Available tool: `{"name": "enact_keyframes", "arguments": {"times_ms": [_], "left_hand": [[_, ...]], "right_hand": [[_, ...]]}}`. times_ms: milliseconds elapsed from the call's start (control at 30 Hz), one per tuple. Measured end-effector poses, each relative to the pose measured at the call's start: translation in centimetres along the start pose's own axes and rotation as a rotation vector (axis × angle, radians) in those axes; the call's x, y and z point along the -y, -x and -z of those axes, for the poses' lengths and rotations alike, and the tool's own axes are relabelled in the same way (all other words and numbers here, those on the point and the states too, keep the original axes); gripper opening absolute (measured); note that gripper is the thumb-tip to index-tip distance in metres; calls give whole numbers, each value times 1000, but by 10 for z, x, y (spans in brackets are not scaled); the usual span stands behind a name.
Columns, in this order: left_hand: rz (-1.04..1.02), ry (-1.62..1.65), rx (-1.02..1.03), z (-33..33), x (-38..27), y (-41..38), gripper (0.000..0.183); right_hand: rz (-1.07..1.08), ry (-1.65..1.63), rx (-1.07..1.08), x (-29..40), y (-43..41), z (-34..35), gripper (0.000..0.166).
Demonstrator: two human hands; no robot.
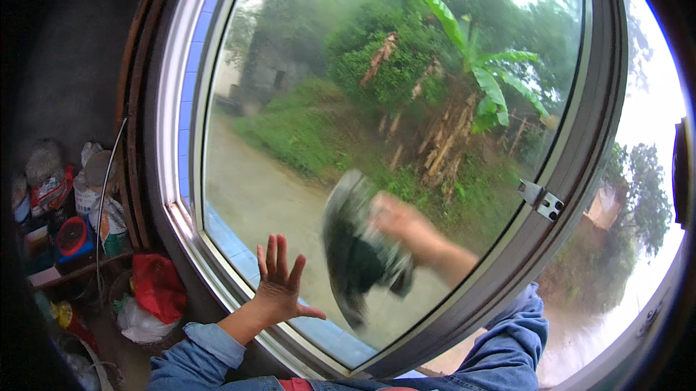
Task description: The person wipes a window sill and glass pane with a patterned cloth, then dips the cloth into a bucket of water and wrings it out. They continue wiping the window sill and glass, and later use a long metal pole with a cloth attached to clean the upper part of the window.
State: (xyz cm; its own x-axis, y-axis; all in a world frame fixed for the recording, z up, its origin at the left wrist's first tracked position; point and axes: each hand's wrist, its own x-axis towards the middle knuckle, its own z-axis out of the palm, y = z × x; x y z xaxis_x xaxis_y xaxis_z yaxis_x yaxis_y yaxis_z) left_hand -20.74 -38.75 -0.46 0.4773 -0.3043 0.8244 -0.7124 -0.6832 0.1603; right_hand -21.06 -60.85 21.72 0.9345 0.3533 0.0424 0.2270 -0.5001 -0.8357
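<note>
My left hand [281, 289] is spread flat, fingers apart, against the lower left of a sliding window's glass pane [272, 190]. Around the edge of the sash reaches my right arm, and my right hand [399, 222] is seen through the glass, on its far side. It is blurred by motion and holds a dark green and grey cloth [361, 252] against the pane. Both arms wear rolled denim sleeves. A metal latch [542, 201] sits on the right stile of the sash.
Blue tiles [228, 244] line the sill outside the silvery window frame [176, 173]. At the left stand bags and a red round container [72, 236], with a red plastic bag [157, 286] below. A banana plant [473, 65] and a path show outside.
</note>
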Motion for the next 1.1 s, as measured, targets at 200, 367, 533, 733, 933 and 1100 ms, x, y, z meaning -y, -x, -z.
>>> {"name": "enact_keyframes", "arguments": {"times_ms": [200, 367, 533, 733, 933, 1100], "left_hand": [[-40, -41, -2, 6, 1, 1, 143], [-48, -26, -38, 1, -2, -3, 142], [-19, -96, -13, 9, 7, 4, 145], [-16, -22, -39, 5, -1, -5, 145], [-8, 3, -68, 1, -2, -6, 141], [-6, -28, -62, 2, 0, -5, 140]], "right_hand": [[978, -734, -681, 138, 20, 116, 53], [813, -647, -528, 65, 44, 111, 53], [335, -590, 61, -87, 55, 22, 53], [-66, -233, 274, -132, 87, -18, 65], [-47, 76, 212, -137, 81, -51, 54], [324, -135, -299, -75, 73, 25, 58]]}}
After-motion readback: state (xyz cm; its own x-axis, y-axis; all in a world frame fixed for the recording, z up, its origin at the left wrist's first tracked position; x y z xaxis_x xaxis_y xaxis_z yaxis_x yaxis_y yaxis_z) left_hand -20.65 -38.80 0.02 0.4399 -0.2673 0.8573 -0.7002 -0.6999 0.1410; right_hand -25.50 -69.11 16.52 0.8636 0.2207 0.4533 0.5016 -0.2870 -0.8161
